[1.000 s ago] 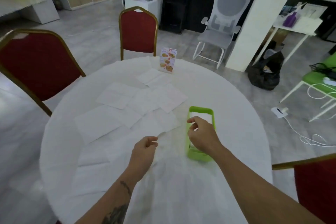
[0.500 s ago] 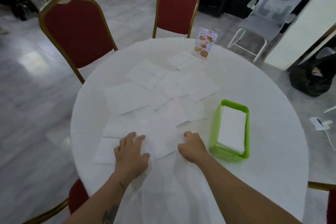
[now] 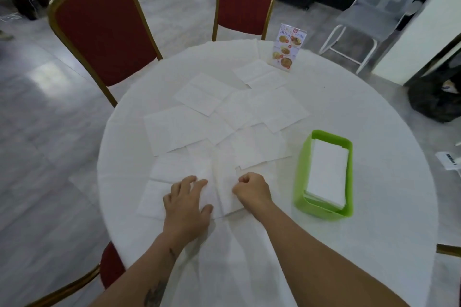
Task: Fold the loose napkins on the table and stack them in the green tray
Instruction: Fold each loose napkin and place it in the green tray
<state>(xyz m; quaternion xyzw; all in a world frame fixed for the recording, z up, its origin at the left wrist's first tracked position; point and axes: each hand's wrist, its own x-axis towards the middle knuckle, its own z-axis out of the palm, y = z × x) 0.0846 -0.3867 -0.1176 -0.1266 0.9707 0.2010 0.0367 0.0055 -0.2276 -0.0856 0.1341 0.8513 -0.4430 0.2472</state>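
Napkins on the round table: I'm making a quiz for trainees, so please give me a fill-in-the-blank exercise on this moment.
1. The folded napkins lie stacked in the ____ tray.
2. The left hand lies ____ on the nearest napkin, its fingers spread.
3. The right hand is closed into a ____ at that napkin's edge.
4. The menu card stands ____ at the table's far side.

Missing words: green; flat; fist; upright
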